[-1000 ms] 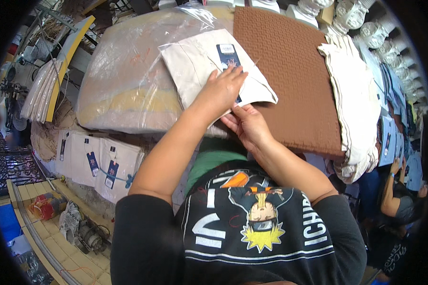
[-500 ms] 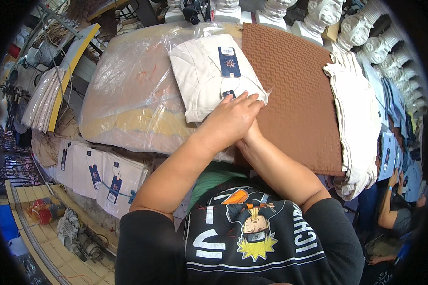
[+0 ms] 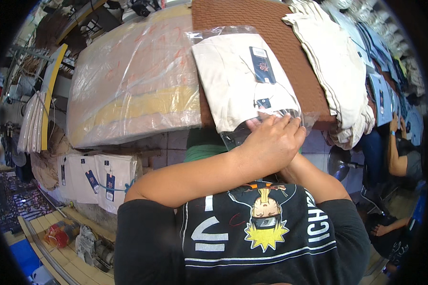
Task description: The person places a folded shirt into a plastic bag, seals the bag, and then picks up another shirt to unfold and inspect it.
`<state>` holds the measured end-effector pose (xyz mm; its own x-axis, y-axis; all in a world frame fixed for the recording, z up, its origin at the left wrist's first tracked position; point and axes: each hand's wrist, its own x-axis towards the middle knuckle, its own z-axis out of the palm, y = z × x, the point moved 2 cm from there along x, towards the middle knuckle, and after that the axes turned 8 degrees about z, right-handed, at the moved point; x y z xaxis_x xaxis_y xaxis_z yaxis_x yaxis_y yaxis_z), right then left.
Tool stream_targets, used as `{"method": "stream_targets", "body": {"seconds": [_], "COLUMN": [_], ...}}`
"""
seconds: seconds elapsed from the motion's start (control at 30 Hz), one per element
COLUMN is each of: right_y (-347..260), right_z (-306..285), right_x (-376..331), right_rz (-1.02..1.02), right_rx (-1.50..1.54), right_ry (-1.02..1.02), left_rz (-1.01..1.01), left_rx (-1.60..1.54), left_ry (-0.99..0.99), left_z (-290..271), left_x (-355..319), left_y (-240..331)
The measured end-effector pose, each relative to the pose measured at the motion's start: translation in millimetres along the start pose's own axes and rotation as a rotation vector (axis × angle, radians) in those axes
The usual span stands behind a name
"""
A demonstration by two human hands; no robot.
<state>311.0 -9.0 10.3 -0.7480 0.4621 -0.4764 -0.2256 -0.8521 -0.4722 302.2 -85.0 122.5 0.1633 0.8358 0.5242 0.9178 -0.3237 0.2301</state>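
Observation:
A folded cream garment in a clear plastic bag lies tilted over the brown quilted pad, its lower edge toward me. A dark blue hang tag and a smaller dark label show on its front. My left hand is back up, its fingers bent over the bag's lower right edge. Crossed beneath it is my right hand, mostly hidden. Only a few of its fingertips show at the garment's lower edge, pinching there. Loose plastic sticks out past my left fingers.
To the left stands a large plastic-wrapped bundle. The brown pad extends beyond the garment, with stacked cream garments along its right. Tagged cream packs hang at lower left. At far right is another person's arm.
The bagged garment has come right and nearer to me, off the wrapped bundle onto the brown pad. Both hands moved with it, and my whole view has shifted.

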Motion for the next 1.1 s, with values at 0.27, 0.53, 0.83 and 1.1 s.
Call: {"method": "stream_targets", "body": {"seconds": [0.27, 0.53, 0.83, 1.1], "right_y": [-24.7, -45.3, -37.2, -47.9], "right_z": [3.2, 43.3, 5.8, -5.1], "right_x": [13.6, 24.8, 25.7, -11.8], "right_rz": [-0.114, -0.063, 0.043, 0.377], "right_rx": [0.076, -0.048, -0.235, -0.422], "right_ry": [0.004, -0.043, -0.213, -0.317], "left_rz": [0.056, 0.026, -0.305, -0.324], "left_rx": [0.047, 0.134, 0.072, 0.144], "left_ry": [0.028, -0.016, 0.002, -0.339], "left_z": [10.5, 24.0, 12.2, 53.1], "left_x": [14.6, 10.4, 13.6, -13.8], "left_y": [-13.4, -41.9, -131.8, -175.5]}}
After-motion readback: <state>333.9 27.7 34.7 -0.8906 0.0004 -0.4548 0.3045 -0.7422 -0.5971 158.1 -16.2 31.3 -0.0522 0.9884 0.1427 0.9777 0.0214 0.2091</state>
